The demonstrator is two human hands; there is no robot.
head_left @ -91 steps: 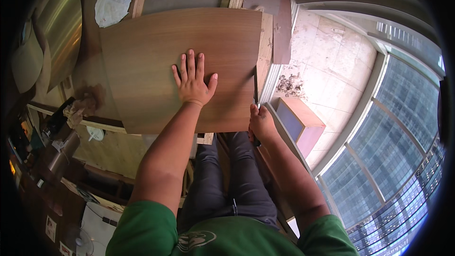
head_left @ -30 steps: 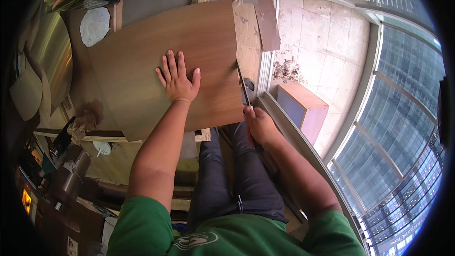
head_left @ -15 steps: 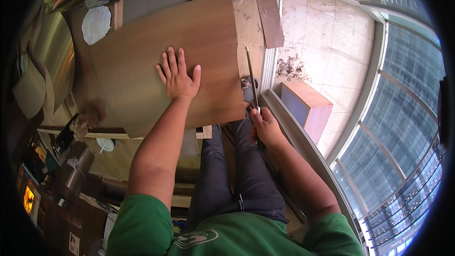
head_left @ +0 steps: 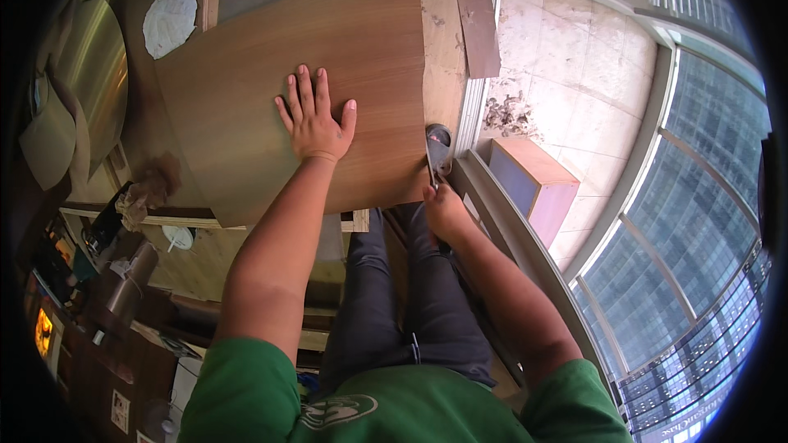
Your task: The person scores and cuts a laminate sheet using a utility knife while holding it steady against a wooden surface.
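1. Glass panes [head_left: 714, 172] in pale frames fill the right side, with tall building fronts beyond them.
2. Pale tiled floor [head_left: 574, 53] lies between the glass and the work, strewn near its inner edge with small dark debris [head_left: 509, 116].
3. Brown wood-grain sheet [head_left: 369, 41] is spread in front of the person, its near edge above the dark trousers [head_left: 361, 303]; timber [head_left: 361, 220] shows from under that edge.
4. Shiny curved sheet [head_left: 97, 74] stands at far left, well apart from both hands.
5. Box [head_left: 533, 189] with an orange-brown top and lilac and pink sides sits on the tiles, to the right of the right hand.
6. Sandalled foot [head_left: 440, 138] shows just beside the brown sheet's right edge, partly covered.
7. Left hand [head_left: 316, 127] lies palm down on the brown sheet, fingers spread apart, thumb out to the right.
8. White crumpled piece [head_left: 170, 23] rests near the sheet's upper left edge.
9. Right hand [head_left: 445, 212] is curled tight around a tool, just off the sheet's lower right corner.
10. Slim dark tool [head_left: 431, 171] points away from the person beside the sheet's right edge; whether it touches, I cannot tell.
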